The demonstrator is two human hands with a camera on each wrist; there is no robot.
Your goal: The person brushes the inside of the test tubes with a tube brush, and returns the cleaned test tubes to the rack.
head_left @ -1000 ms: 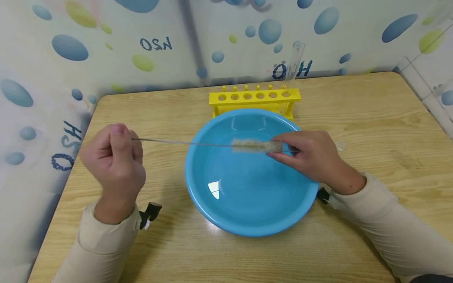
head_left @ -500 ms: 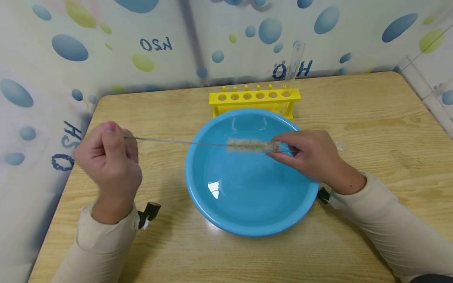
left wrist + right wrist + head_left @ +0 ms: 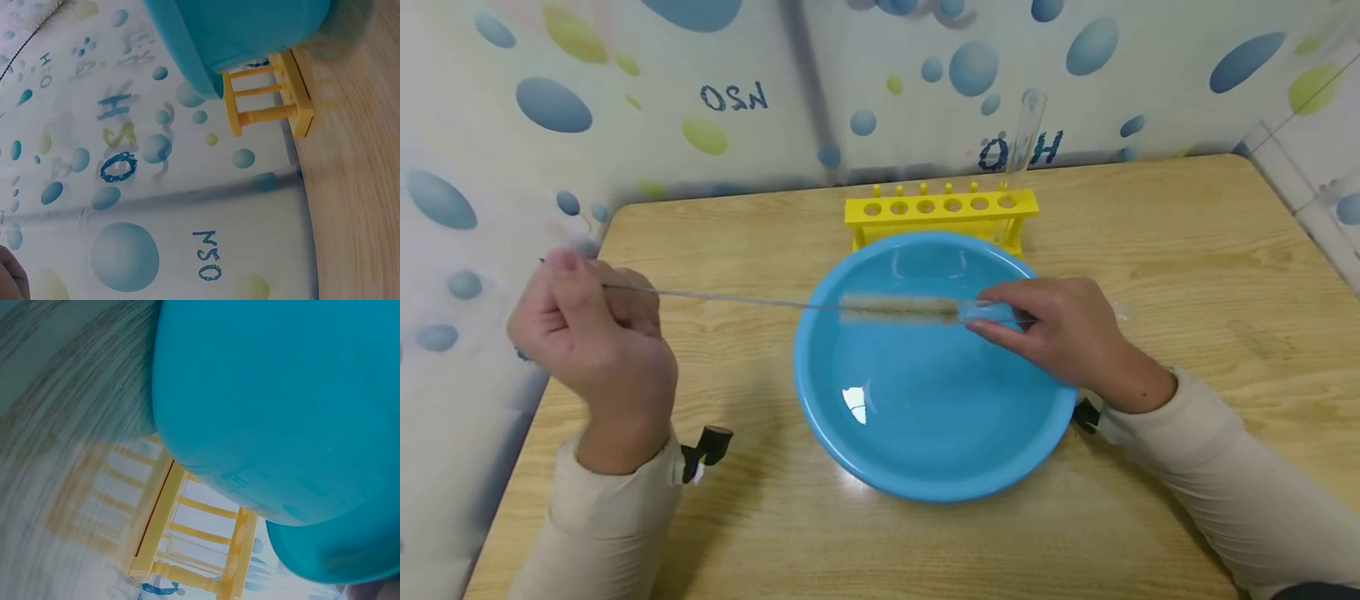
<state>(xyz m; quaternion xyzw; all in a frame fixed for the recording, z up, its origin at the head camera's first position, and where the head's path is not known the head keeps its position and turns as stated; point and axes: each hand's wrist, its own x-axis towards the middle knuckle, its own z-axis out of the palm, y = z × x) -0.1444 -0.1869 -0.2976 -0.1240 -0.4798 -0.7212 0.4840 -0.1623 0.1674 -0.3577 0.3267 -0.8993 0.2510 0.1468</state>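
With its fingers curled, my left hand (image 3: 598, 342) grips the twisted wire handle of a test tube brush (image 3: 895, 309), left of the blue basin (image 3: 811, 408) in the head view. The pale bristles lie level over the basin, blurred, their right end at the mouth of a clear glass test tube (image 3: 981, 312). My right hand (image 3: 1063, 329) pinches that tube between thumb and fingers above the basin's right side; the palm hides its far end. In the left wrist view, part of the brush (image 3: 49, 12) shows at the top left corner.
Behind the basin stands a yellow test tube rack (image 3: 940, 210), with another clear test tube (image 3: 1024, 137) upright in its right end hole. All stand on a wooden table (image 3: 1165, 242) against a wall (image 3: 760, 50) with bubble patterns.
My left hand has moved left, drawing the brush with it, so more of the bristles are out of the tube and its clear mouth shows. My right hand has stayed in place.
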